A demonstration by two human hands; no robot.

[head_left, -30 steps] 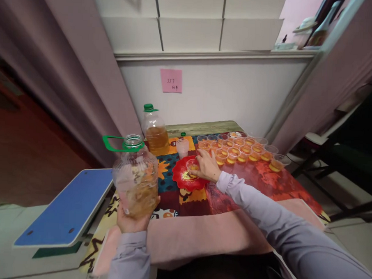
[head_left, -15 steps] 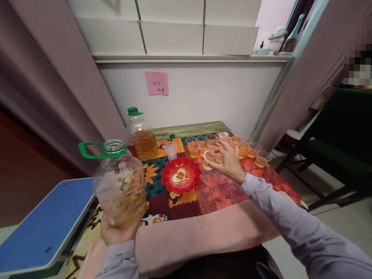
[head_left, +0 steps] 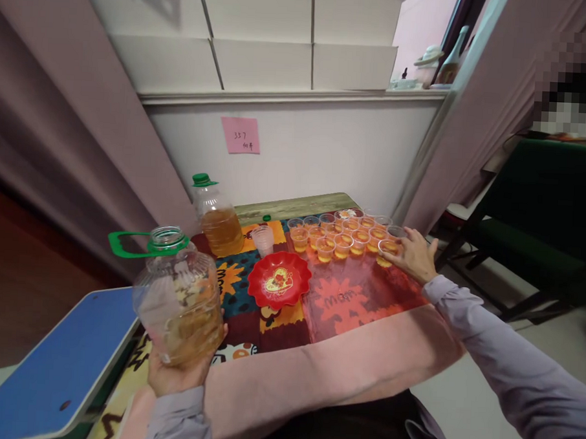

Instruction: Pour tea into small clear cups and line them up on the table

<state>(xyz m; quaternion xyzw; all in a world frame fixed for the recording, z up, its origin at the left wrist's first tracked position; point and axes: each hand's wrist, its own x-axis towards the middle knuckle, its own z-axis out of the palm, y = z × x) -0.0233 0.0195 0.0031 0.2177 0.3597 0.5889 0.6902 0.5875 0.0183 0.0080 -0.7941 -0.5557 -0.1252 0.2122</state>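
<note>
My left hand point(head_left: 182, 373) supports a large clear plastic jug point(head_left: 191, 325) from below, fingers wrapped round its lower side. This jug is uncapped, with a green handle ring at its neck and pale amber liquid in its lower part. At the right end of a cluster of small clear plastic cups point(head_left: 343, 245), my right hand point(head_left: 417, 258) has its thumb and fingers at the nearest right-hand plastic cup point(head_left: 385, 254). Amber liquid shows in that cup and in several others. The fingers partly hide the cup's right side.
A second jug point(head_left: 222, 229) with a green cap stands at the back left. Near it are a stack of clear cups point(head_left: 262, 239), a green cap point(head_left: 266, 218) and a red scalloped plate point(head_left: 290, 294). A blue board point(head_left: 58, 358) lies left; a dark chair point(head_left: 540, 224) stands right.
My right hand has left the cup at the front middle and moved right to the end cup, which sits closer to the others. The left hand still holds the jug.
</note>
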